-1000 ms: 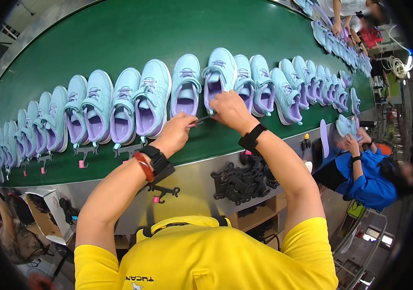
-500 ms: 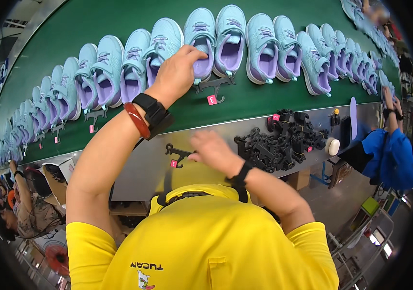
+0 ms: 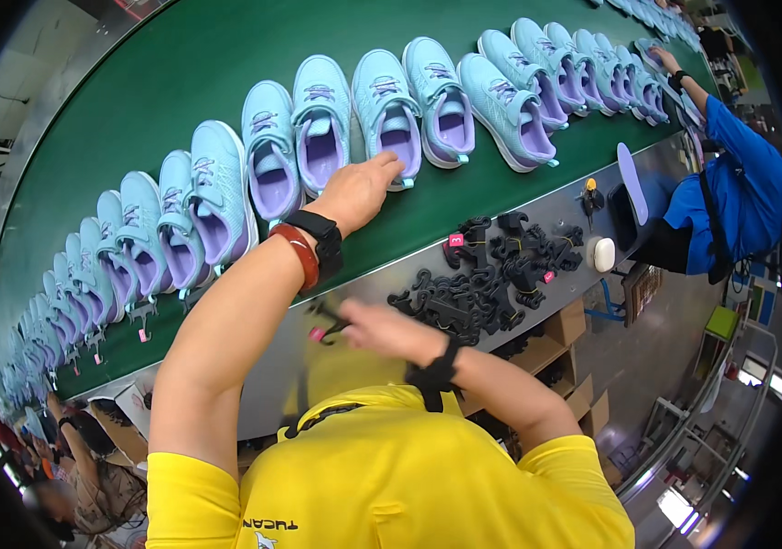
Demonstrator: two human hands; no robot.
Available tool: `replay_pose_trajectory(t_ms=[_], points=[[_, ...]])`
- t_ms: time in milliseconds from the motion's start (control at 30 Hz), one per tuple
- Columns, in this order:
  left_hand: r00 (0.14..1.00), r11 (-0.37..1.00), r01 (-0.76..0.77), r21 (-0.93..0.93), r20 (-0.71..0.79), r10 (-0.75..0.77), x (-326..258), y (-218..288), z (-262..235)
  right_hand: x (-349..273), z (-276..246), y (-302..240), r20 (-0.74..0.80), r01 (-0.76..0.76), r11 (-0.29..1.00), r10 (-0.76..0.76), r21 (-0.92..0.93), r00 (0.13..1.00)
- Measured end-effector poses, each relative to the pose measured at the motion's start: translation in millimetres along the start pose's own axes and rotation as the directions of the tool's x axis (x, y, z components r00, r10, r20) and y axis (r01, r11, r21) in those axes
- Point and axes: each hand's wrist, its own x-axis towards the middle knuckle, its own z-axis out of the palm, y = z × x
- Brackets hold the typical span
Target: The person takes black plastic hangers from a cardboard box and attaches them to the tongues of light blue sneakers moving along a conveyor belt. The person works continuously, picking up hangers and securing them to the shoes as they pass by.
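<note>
L hand [image 3: 354, 190] lay flat, fingers spread, on heel of a shoe [image 3: 387, 117] just ahead on belt [image 3: 135, 91]. R hand [image 3: 382, 329] pinched shut on black hanger [image 3: 329, 328], pile of hangers [image 3: 478, 288] just right. Hanger prob. light, stiff plastic, snag-prone; best gripped mid-body.

belt [image 3: 181, 73]: matt green | hangers [image 3: 464, 297]: black plastic | ledge [image 3: 400, 265]: brushed metal
</note>
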Motion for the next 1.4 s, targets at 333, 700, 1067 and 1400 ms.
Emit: replay_pose_trajectory(t_ms=[333,700,1067,1400], points=[[0.998,0.997,0.049,-0.067,-0.033,-0.051,10.6,-6.5,17.6,-2.9,-110.0,13.6,-0.554,0.043,0.780,0.403,0.624,0.729],[0.999,0.994,0.047,0.095,-0.011,-0.046,10.4,-0.5,10.3,-2.1,-134.5,10.8,-0.331,-0.089,0.783,0.360,0.616,0.872],[0.983,0.969,0.070,0.236,0.151,-0.107,7.9,27.3,14.6,-6.0,-247.2,28.0,-0.466,0.052,0.698,-0.530,-0.714,0.708],[0.944,0.945,0.328,-0.014,0.048,-0.327,9.5,29.0,23.5,23.5,-272.5,42.1,-0.118,0.079,0.363,-0.490,-0.929,0.864]])
